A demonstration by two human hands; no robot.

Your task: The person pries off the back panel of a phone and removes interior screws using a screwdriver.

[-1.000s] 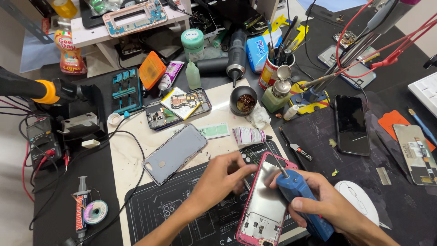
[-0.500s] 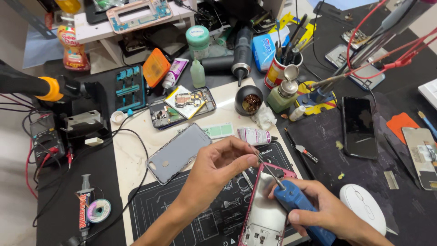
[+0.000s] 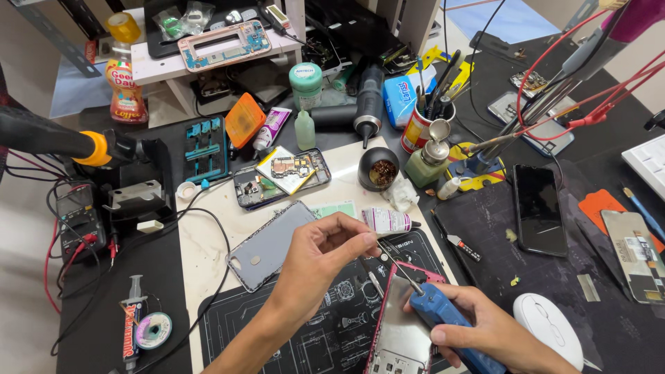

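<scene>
Two bare forearms, sleeveless, no gloves, rings.

Right hand (image 3: pixel 495 332) was gripping a blue electric screwdriver (image 3: pixel 443 322) with the bit tipped up over the top edge of an opened pink phone (image 3: pixel 398 329), which sat on a black work mat (image 3: pixel 291 332). Left hand (image 3: pixel 325 253) hovered just above it with fingertips pinched together near the bit. A grey back cover (image 3: pixel 267 242) lay just left of that hand, with a white mouse (image 3: pixel 551 325) off to the right.
</scene>
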